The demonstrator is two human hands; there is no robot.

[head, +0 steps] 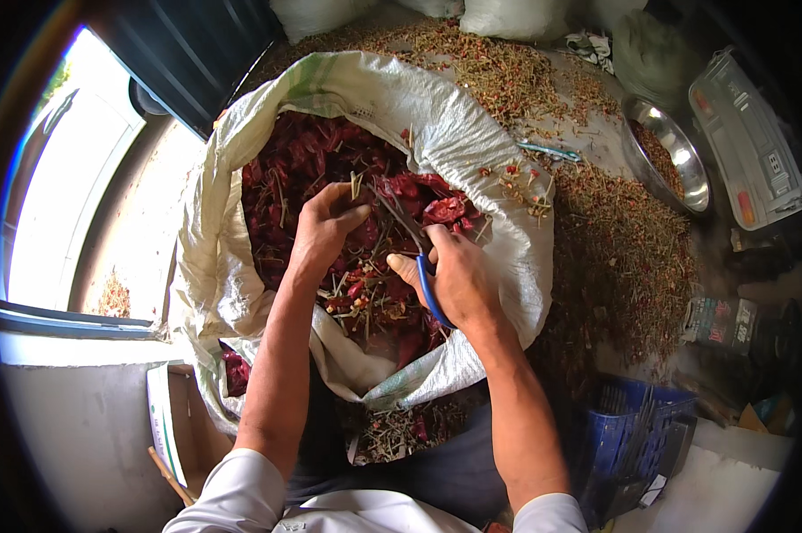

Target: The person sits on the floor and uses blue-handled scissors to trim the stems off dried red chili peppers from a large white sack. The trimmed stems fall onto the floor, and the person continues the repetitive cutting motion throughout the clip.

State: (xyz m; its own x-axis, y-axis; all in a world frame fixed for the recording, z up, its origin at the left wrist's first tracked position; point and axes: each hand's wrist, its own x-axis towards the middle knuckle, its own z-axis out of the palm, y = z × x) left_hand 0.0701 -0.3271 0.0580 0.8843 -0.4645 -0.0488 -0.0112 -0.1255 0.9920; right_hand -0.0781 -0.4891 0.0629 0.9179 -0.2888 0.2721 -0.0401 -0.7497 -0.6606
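Dried red chili peppers (308, 150) fill a large white woven sack (441, 126) with its rim folded outward. My right hand (457, 276) holds blue-handled scissors (431, 290) over the peppers, their blades pointing up and left. Between thumb and forefinger my left hand (328, 223) pinches a small piece of pale stem (355, 186), close to the blade tips. Cut stems and bits of pepper (358, 293) lie on the heap below my hands. More stem pieces (534, 193) rest on the sack's right rim.
Stem litter (621, 253) covers the floor at right. Beyond it are a metal bowl (691, 160) of small reddish-brown pieces, a grey plastic case (747, 146) and a blue basket (624, 433). A cardboard box (188, 426) stands at lower left. White sacks (514, 16) stand at the back.
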